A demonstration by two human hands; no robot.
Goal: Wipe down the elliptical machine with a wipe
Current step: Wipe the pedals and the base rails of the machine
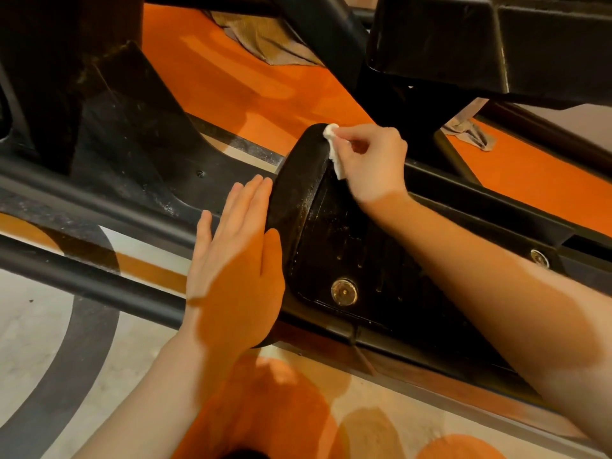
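Orange floor (251,91) shows behind the pedal (334,233). Your right hand (371,160) pinches the wipe (332,144) on the pedal's front lip; your left hand (231,260) rests flat beside it. Next, rub down the tread.

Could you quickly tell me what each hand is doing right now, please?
Left hand: open, fingers straight, resting flat against the pedal's outer side.
Right hand: closed, pinching the white wipe against the pedal's raised edge.

Black rails (99,197) flanking pedal (347,246).
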